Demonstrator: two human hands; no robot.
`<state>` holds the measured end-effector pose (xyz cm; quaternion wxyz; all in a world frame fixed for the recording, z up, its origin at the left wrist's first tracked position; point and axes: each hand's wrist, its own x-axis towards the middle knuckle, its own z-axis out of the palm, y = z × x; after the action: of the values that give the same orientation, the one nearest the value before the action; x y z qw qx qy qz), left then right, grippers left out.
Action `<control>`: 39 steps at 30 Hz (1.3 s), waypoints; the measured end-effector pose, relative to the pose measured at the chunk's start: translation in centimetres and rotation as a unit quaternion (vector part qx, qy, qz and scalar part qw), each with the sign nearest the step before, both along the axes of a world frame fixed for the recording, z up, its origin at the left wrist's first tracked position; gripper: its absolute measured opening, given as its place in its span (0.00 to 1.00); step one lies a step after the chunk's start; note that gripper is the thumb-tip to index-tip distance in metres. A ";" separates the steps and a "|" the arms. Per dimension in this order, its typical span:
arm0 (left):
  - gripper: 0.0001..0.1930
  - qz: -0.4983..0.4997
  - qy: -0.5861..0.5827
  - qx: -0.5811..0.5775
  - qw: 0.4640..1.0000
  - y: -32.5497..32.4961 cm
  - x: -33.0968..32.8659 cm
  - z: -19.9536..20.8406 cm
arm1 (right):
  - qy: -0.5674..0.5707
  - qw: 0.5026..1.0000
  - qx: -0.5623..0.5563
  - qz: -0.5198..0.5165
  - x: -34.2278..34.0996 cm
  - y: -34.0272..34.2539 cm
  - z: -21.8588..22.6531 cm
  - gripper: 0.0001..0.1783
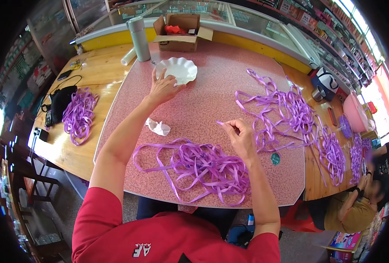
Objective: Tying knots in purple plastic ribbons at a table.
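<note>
My left hand (163,89) reaches to the near left rim of a white dish with a wavy edge (186,70). Its fingers are apart, some over the rim, and I make out nothing held in them. My right hand (241,136) is closed in a pinch on the end of a purple ribbon (220,123), a short tip sticking out to the left. Below and between my arms lies a loose tangle of purple ribbon (198,164). A crumpled white tissue (158,127) rests beside my left forearm.
More ribbon is heaped on the right (293,109) and left (79,115). At the back stand a pale green flask (138,39) and an open cardboard box (177,44). A round green sticker (275,158) is near the right edge. Another person (356,208) sits at right.
</note>
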<state>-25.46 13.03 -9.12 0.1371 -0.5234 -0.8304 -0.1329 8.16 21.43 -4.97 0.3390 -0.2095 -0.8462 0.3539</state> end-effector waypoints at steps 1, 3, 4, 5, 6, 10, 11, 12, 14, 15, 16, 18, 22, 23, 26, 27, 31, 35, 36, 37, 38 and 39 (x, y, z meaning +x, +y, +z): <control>0.27 -0.020 0.021 0.009 1.000 -0.4 0.6 0.8 | 0.004 1.000 -0.007 -0.001 0.1 -0.1 -0.1 0.10; 0.23 -0.042 0.036 0.015 0.998 -1.1 2.2 1.7 | 0.006 1.000 -0.010 -0.004 0.2 -0.1 -0.1 0.10; 0.19 -0.105 0.015 0.072 0.992 -1.7 3.1 2.3 | 0.012 1.000 -0.011 0.000 -0.1 -0.2 0.1 0.10; 0.14 -0.170 -0.010 0.131 0.977 -1.9 4.2 2.7 | 0.009 1.000 -0.012 -0.002 -0.2 -0.3 0.1 0.10; 0.14 -0.172 -0.013 0.131 0.976 -2.2 5.7 2.9 | 0.022 1.000 -0.003 0.007 -0.3 -0.4 0.1 0.09; 0.13 -0.236 -0.293 0.088 0.922 -4.6 13.3 6.8 | 0.049 0.998 -0.040 0.028 0.0 -2.3 1.7 0.08; 0.13 -0.227 -0.423 0.102 0.871 -5.3 15.5 7.3 | 0.048 0.998 -0.040 0.026 0.2 -2.7 1.9 0.08; 0.14 -0.216 -0.544 0.114 0.803 -5.5 17.0 7.4 | 0.052 0.998 -0.037 0.030 0.6 -2.9 2.2 0.07; 0.14 -0.244 -0.561 0.149 0.777 -5.5 18.0 6.0 | 0.057 0.997 -0.035 0.041 0.7 -3.4 2.5 0.06; 0.14 -0.273 -0.576 0.183 0.749 -5.5 18.2 5.5 | 0.062 0.997 -0.012 0.045 0.9 -3.6 2.5 0.05; 0.14 -0.275 -0.577 0.182 0.748 -5.7 18.4 5.8 | 0.066 0.997 0.012 0.047 1.1 -3.7 2.6 0.04; 0.13 -0.246 -0.532 0.144 0.797 -6.0 18.6 6.8 | 0.071 0.996 0.034 0.044 1.6 -4.0 2.8 0.04; 0.12 -0.283 -0.545 0.145 0.776 -5.9 18.3 6.3 | 0.090 0.992 0.082 0.043 2.2 -4.3 2.7 0.04; 0.12 -0.284 -0.543 0.146 0.776 -5.7 17.8 6.5 | 0.091 0.991 0.084 0.043 2.3 -4.2 2.7 0.04; 0.17 -0.197 -0.408 0.053 0.890 -3.9 14.2 6.8 | 0.058 0.998 0.038 0.000 2.7 -3.4 2.5 0.04; 0.23 -0.142 -0.262 0.039 0.954 -3.0 11.7 5.5 | 0.075 0.996 0.055 -0.007 2.5 -3.0 2.0 0.04; 0.40 0.076 -0.012 0.017 0.997 -0.9 2.9 0.4 | 0.096 0.993 0.072 -0.008 1.6 -2.3 0.7 0.03; 0.43 0.067 -0.043 -0.104 0.991 -0.2 -0.2 0.5 | 0.076 0.995 0.065 -0.009 1.9 -2.3 0.4 0.04; 0.43 0.066 -0.043 -0.105 0.991 -0.1 -0.6 0.5 | 0.076 0.995 0.065 -0.010 1.8 -2.2 0.4 0.04; 0.42 0.058 -0.024 -0.095 0.994 -0.2 -0.5 0.6 | 0.072 0.995 0.063 -0.010 1.9 -2.1 0.3 0.04; 0.41 0.051 -0.006 -0.085 0.995 -0.3 -0.3 0.6 | 0.067 0.996 0.060 -0.008 2.0 -2.2 0.2 0.04; 0.33 0.029 0.053 -0.006 0.998 -0.4 0.0 0.5 | 0.066 0.996 0.065 -0.009 2.0 -2.1 0.2 0.04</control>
<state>-25.48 12.60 -8.59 0.1819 -0.5059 -0.8377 -0.0959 10.13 19.38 -4.77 0.4098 -0.1708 -0.8414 0.3080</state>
